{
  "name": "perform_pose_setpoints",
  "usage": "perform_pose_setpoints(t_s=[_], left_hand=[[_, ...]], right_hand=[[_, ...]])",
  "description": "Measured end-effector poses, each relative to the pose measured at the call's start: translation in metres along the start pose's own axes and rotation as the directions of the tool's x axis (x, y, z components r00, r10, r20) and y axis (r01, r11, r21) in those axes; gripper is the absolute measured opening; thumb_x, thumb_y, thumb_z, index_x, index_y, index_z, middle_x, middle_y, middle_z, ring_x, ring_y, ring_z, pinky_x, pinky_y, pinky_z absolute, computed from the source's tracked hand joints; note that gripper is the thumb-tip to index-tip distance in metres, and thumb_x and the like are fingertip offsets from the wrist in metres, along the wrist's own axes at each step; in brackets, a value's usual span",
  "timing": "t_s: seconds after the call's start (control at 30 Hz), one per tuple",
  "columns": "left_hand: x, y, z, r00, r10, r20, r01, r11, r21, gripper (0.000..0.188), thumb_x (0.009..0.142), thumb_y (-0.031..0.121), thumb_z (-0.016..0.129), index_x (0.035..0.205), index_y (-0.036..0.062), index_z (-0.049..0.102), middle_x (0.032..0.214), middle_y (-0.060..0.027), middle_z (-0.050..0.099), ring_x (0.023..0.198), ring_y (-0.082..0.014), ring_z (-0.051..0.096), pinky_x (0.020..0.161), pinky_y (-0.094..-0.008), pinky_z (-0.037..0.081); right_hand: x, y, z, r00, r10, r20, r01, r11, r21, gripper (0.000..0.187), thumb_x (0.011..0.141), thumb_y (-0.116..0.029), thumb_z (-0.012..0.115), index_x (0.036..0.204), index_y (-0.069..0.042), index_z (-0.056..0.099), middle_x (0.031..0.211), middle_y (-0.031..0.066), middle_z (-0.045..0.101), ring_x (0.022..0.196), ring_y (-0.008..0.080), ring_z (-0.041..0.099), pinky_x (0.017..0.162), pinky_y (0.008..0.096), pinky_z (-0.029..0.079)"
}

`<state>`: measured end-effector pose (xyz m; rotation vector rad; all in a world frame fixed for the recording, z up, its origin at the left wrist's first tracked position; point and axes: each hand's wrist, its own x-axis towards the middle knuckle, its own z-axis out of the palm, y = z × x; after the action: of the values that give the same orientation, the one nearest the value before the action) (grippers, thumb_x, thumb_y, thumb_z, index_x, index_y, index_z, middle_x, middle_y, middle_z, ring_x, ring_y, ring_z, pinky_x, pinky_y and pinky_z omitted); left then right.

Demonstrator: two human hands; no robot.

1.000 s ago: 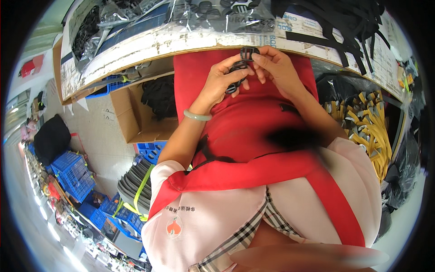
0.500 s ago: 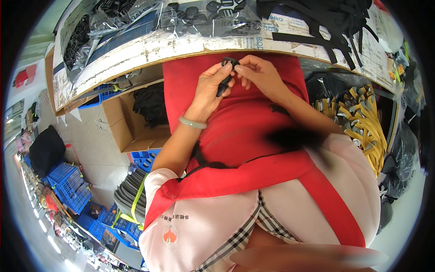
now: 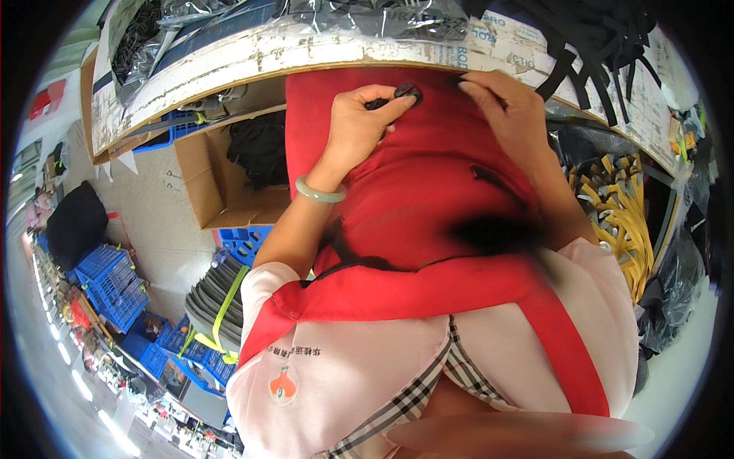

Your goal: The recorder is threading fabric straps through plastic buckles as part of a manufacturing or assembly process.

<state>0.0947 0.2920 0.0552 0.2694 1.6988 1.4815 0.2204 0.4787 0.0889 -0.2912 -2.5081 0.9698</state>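
Observation:
My left hand [image 3: 359, 126] is closed on a black plastic buckle [image 3: 407, 91], thumb pressed on top of it. A short black webbing piece shows by its fingers. My right hand [image 3: 511, 111] is apart from it, at the table's front edge. Its thumb and forefinger pinch together, with a small dark bit at the tips too small to name. Both hands are above the red apron [image 3: 428, 183] on my lap. Beyond the right hand, black straps [image 3: 592, 57] lie heaped on the table and hang over its edge.
Across the front runs a worn white table [image 3: 252, 65] with clear bags of black plastic parts [image 3: 375, 19]. A cardboard box [image 3: 197, 183] with black material stands below left. Yellow straps [image 3: 612, 222] are bundled at the right. Blue crates [image 3: 111, 287] stand farther left.
My hands have come apart: the right has moved away to the right, toward the table's edge. The left keeps the buckle, now turned differently. The whole view has shifted slightly.

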Motion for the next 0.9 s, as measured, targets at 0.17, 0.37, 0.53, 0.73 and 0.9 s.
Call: perform_pose_setpoints(t_s=[0.17,0.37,0.53,0.73,0.9], left_hand=[[-0.001,-0.009,0.002,0.989,0.145,-0.027,-0.146,0.989,-0.035,0.008,0.079,0.004,0.073,0.087,0.0009,0.071,0.077,-0.0002,0.063,0.061,-0.0047,0.054,0.055,-0.0202,0.045],[-0.002,-0.006,0.002,0.847,0.530,0.034,-0.508,0.792,0.338,0.011,0.079,0.000,0.070,0.090,-0.0002,0.069,0.075,-0.0017,0.059,0.066,-0.0086,0.053,0.059,-0.0232,0.042],[-0.002,-0.006,0.001,0.846,0.533,0.003,-0.503,0.795,0.340,0.010,0.077,0.002,0.071,0.086,0.0003,0.068,0.071,-0.0072,0.058,0.064,-0.0159,0.056,0.058,-0.0289,0.044],[-0.008,0.002,0.009,0.780,0.624,0.046,-0.568,0.676,0.468,0.011,0.077,-0.003,0.070,0.087,-0.0005,0.067,0.073,-0.0087,0.058,0.063,-0.0169,0.055,0.058,-0.0275,0.044],[-0.006,0.003,0.006,0.801,0.598,-0.030,-0.549,0.754,0.361,0.011,0.077,-0.002,0.071,0.087,-0.0009,0.066,0.076,-0.0095,0.061,0.065,-0.0182,0.057,0.060,-0.0290,0.046]], right_hand=[[0.012,-0.033,0.019,0.689,0.388,0.612,-0.677,0.647,0.352,0.023,0.093,-0.026,0.059,0.092,-0.003,0.063,0.065,0.0031,0.061,0.050,0.0060,0.055,0.046,0.0207,0.044],[0.005,-0.017,0.029,0.601,0.502,0.622,-0.799,0.389,0.458,0.025,0.091,-0.029,0.062,0.088,-0.004,0.063,0.061,0.0037,0.060,0.047,0.0084,0.055,0.042,0.0213,0.044],[0.006,-0.025,0.028,0.514,0.545,0.663,-0.858,0.317,0.405,0.024,0.090,-0.028,0.062,0.086,-0.004,0.062,0.062,0.0061,0.061,0.047,0.0116,0.057,0.042,0.0237,0.045],[-0.001,-0.019,0.038,0.594,0.510,0.622,-0.783,0.191,0.591,0.021,0.092,-0.024,0.060,0.083,-0.005,0.060,0.061,0.0050,0.060,0.044,0.0109,0.054,0.040,0.0231,0.044],[0.001,-0.024,0.046,0.723,0.477,0.500,-0.647,0.213,0.732,0.019,0.095,-0.023,0.058,0.097,-0.004,0.058,0.066,0.0038,0.059,0.047,0.0091,0.052,0.043,0.0211,0.044]])
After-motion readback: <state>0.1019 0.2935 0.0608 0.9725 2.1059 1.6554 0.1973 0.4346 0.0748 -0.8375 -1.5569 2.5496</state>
